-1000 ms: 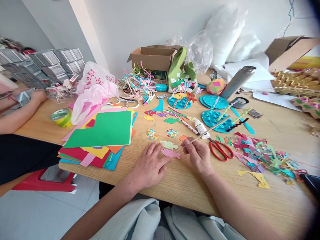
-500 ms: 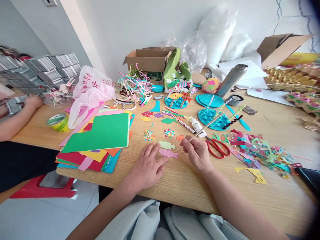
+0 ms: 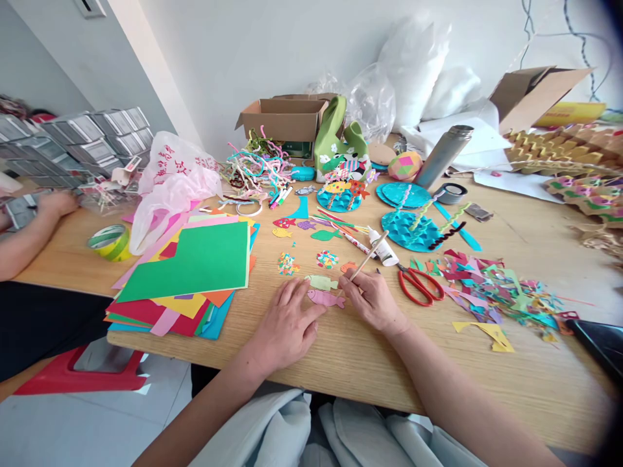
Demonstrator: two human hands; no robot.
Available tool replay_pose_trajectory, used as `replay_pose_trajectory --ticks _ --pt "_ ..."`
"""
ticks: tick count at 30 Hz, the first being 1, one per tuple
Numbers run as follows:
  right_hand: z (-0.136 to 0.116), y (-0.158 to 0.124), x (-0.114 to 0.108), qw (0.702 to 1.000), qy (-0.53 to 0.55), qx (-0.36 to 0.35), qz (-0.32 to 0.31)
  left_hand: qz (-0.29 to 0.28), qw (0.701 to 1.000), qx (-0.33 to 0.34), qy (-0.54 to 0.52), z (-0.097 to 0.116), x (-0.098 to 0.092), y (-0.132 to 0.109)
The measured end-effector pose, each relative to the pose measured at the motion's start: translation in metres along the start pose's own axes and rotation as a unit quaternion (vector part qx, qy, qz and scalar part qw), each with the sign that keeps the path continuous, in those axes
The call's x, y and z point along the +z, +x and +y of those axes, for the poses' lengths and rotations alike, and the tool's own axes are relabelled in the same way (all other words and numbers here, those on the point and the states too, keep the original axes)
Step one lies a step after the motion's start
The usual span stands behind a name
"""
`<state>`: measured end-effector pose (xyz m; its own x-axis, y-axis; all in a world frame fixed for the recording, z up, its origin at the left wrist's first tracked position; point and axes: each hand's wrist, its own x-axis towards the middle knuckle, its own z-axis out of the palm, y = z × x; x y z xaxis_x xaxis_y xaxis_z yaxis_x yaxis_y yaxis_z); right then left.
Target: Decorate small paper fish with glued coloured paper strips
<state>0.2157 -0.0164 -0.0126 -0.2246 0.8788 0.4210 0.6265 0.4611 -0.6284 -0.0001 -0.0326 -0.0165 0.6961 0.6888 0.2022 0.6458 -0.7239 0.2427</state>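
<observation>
My left hand lies flat on the wooden table, fingers spread, its fingertips on the head end of a pink paper fish. My right hand pinches a thin wooden stick that slants up to the right, its lower tip at the fish's tail. A pale green paper fish lies just behind the pink one. A small orange fish sits near my right fingers.
A stack of coloured paper lies left, red scissors and a glue bottle right, paper scraps farther right. Another person's hand works at the far left beside a tape roll. Boxes and bags crowd the back.
The stick in my right hand has tilted more upright and its far end has swung left. My hands stay on the pink fish; the camera has shifted slightly.
</observation>
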Motion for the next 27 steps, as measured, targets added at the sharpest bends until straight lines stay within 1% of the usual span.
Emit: replay_pose_trajectory --ticks 9,13,18,23,25,27 --pt "0.0018 -0.0006 0.0023 1.0 -0.006 0.005 -0.008 -0.004 1.0 -0.002 0.0 0.0004 -0.0004 -0.0002" --pt "0.0008 -0.0008 0.0016 1.0 0.011 0.006 -0.022 -0.004 1.0 -0.003 -0.003 0.0001 -0.001 -0.0001" --pt "0.0 -0.0001 0.0008 1.0 -0.006 0.008 0.001 -0.006 1.0 -0.002 -0.002 0.0002 -0.0009 0.0003" --pt "-0.0004 -0.0008 0.0013 1.0 0.015 0.012 -0.021 -0.002 1.0 -0.004 -0.003 0.0004 -0.0006 0.0003" --pt "-0.0003 -0.0015 0.0017 0.999 0.028 0.023 -0.01 -0.002 1.0 -0.002 -0.002 0.0003 -0.0006 0.0001" --pt "0.0007 -0.0019 0.0029 0.999 0.029 0.04 0.02 -0.001 1.0 -0.002 -0.001 0.0003 -0.0007 -0.0002"
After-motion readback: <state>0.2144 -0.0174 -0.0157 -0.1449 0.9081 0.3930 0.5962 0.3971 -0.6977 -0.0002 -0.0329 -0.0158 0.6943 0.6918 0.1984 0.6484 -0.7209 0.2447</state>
